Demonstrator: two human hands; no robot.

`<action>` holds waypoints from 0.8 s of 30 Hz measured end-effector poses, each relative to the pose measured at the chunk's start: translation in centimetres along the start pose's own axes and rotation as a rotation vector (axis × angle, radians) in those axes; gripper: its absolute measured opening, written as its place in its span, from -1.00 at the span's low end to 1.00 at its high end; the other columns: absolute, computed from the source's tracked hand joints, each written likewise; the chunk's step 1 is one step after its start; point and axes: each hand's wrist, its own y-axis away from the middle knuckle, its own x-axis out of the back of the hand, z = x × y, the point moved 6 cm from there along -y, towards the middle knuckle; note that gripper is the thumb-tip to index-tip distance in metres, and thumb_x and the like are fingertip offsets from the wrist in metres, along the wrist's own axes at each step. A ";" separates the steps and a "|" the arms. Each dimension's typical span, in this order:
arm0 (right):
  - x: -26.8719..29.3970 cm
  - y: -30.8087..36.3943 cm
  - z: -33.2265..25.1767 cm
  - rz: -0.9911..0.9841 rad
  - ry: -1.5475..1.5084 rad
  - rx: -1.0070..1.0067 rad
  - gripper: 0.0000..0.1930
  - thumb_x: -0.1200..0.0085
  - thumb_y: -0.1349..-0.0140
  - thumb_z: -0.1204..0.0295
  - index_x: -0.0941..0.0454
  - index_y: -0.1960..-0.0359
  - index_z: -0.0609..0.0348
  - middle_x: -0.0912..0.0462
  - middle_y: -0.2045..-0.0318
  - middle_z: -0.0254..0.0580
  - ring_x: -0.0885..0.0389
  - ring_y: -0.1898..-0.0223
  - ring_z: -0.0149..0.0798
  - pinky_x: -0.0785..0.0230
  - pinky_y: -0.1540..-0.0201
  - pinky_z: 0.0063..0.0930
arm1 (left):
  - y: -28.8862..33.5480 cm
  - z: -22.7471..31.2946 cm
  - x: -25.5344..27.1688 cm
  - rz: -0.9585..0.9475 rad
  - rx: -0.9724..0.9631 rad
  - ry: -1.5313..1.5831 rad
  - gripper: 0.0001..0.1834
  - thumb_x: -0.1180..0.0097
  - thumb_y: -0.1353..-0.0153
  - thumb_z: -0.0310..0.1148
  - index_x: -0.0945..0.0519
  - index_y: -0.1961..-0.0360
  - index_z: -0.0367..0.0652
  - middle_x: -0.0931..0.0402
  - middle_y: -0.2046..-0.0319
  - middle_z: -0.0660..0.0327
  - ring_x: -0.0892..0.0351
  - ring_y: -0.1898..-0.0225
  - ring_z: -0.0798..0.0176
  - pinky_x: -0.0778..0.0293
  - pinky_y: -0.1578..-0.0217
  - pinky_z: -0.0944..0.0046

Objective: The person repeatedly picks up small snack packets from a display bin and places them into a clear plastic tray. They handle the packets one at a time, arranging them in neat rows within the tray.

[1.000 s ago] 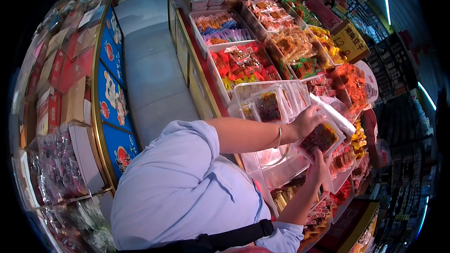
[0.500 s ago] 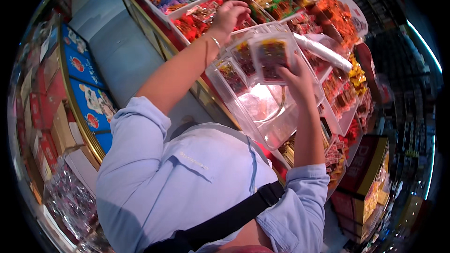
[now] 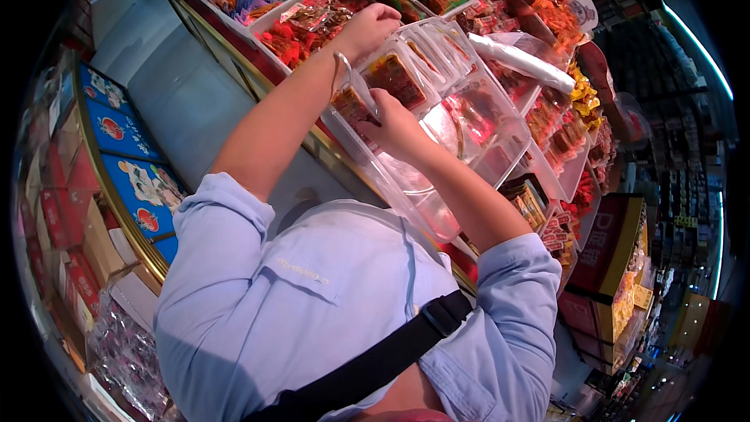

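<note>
My right hand [image 3: 397, 126] reaches into a clear plastic bin [image 3: 437, 215] and pinches a flat clear-wrapped snack pack [image 3: 353, 103] at the bin's left corner. Beside that pack lies another dark reddish snack pack [image 3: 394, 82], and several more clear packs [image 3: 437, 51] lean in a row along the far end. My left hand [image 3: 369, 31] is over the bin's far left edge, fingers loosely bent and partly apart, with nothing visible in them. Its palm side is hidden.
Trays of wrapped snacks [image 3: 301, 27] surround the bin. A rolled white plastic bag [image 3: 523, 62] lies to its right. A blue printed display panel [image 3: 125, 148] stands at the left, a red and yellow carton [image 3: 598, 289] at the lower right.
My right hand has moved left and nearer with a snack pack, from mid-bin to the left corner. More packs now lean at the far end. My left hand has come down toward the bin's edge.
</note>
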 end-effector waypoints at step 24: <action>-0.8 3.2 4.8 -0.628 0.393 -0.229 -0.39 0.13 -0.05 -0.03 -0.43 0.31 0.46 -0.53 0.52 0.09 -0.53 0.42 -0.07 -0.34 0.27 -0.34 | 2.5 1.0 -3.5 -0.247 -0.144 -1.016 -0.27 0.31 -0.09 0.16 0.01 -0.19 -0.06 0.12 -0.20 0.03 0.14 -0.23 0.10 0.17 -0.14 0.00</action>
